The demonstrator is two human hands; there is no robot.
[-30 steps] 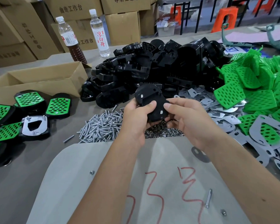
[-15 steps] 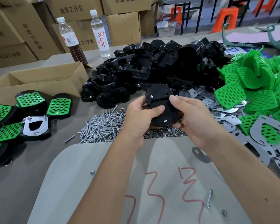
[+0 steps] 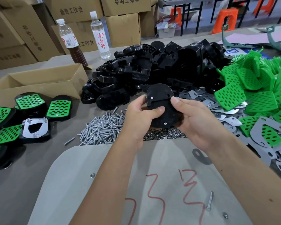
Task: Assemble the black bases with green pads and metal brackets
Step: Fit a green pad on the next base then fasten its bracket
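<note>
Both hands gripped one black base point(image 3: 161, 108), held in the air above the screw pile point(image 3: 104, 127). Left hand point(image 3: 141, 117) had its thumb across the face; right hand point(image 3: 193, 120) cradled the right edge. Long axis ran away from the person, tilted. Metal brackets point(image 3: 201, 96) lay nearer the right hand.

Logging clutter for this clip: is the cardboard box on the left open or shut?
Open. The box has its top flaps spread and its inner walls showing; what lies inside cannot be seen from the head view.
</note>
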